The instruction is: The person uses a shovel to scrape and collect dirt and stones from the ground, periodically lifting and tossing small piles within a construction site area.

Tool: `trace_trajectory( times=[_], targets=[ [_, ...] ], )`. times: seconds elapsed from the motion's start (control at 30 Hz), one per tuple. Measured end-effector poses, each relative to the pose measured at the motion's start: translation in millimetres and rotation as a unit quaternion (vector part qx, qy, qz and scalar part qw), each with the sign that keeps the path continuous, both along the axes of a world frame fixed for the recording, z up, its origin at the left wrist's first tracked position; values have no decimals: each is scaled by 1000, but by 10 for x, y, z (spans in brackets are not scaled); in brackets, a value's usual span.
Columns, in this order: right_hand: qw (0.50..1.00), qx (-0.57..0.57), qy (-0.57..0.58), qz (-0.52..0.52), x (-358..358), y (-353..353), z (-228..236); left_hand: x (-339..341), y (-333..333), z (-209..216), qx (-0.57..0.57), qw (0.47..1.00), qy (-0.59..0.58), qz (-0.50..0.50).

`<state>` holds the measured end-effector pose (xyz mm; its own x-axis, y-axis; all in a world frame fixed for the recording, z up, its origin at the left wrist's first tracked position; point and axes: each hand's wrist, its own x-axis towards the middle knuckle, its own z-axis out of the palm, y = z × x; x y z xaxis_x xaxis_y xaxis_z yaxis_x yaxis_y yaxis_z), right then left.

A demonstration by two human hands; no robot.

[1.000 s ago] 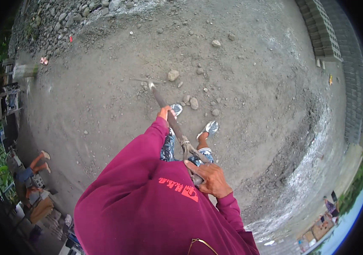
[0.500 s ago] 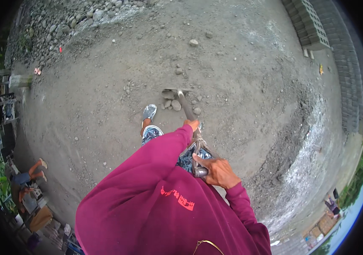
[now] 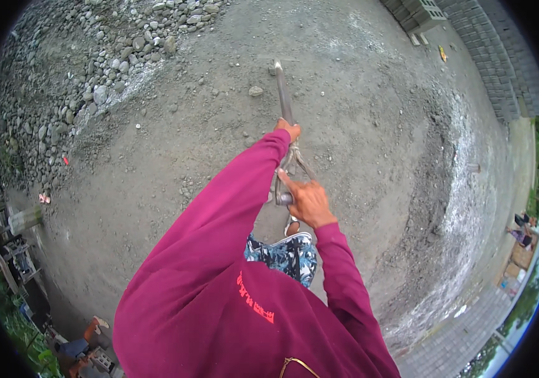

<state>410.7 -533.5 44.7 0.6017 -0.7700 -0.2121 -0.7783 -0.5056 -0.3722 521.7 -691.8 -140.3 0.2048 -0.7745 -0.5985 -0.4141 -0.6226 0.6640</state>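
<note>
A shovel (image 3: pixel 284 94) with a worn metal shaft and a D-shaped handle stretches away from me over the grey, gritty ground. My left hand (image 3: pixel 289 130) is wrapped round the shaft about midway along. At the near end, my right hand (image 3: pixel 309 200) grips the D-handle (image 3: pixel 284 199), its thumb lying along the frame. The blade is at the far end, seen nearly edge-on, so what lies on it cannot be made out. A stone (image 3: pixel 255 91) sits on the ground just left of the shaft.
Heaped stones (image 3: pixel 100 94) cover the far left. Stacked hollow blocks (image 3: pixel 426 16) stand at the far right, beside more rows of blocks (image 3: pixel 493 75). A pale powdery strip (image 3: pixel 455 214) runs down the right. Another person (image 3: pixel 80 346) is at the lower left.
Both hands and the shovel have moved forward, away from my body. The blade has left the cluster of stones it was touching, and my view has shifted.
</note>
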Motion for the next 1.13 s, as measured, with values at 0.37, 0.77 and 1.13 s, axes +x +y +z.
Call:
trace_trajectory(
  times=[0.37,0.77,1.13],
  targets=[
    [981,187,16,-54,1139,408,139,970,1029,-602,239,950,160,-122],
    [919,284,23,-273,1230,1176,1874,605,2602,-69,362,865,346,-41],
    [825,305,-28,-475,1673,1583,795,-59,2456,-799,281,858,70,-423]
  ],
)
